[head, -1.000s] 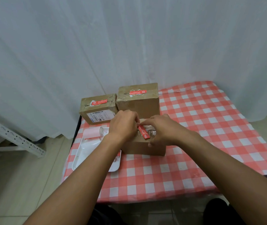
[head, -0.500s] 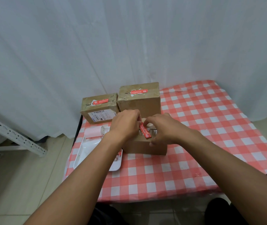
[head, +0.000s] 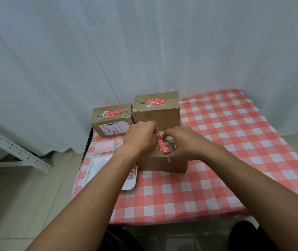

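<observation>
1. Lower centre: checked tablecloth (head: 180, 196). A white tray (head: 97, 169) sits at its left edge, with a pink roll (head: 104, 146) at the tray's far end.
2. Mid-frame, just right of the tray: cardboard box (head: 162, 164), with a red sticker (head: 162, 146) slanting across its top.
3. Left hand (head: 141, 136): fingers curled, pinching the sticker's upper end.
4. Right hand (head: 182, 144): curled over the box top, forefinger at the same end, thumb on the front edge.
5. Behind: labelled box (head: 112, 124) and taller box (head: 156, 115) side by side, against a white curtain (head: 144, 42).

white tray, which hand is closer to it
Left. The left hand pinches the red sticker on the front box beside the white tray, its forearm crossing above it; the right hand holds the box beyond the sticker, farther away.
</observation>
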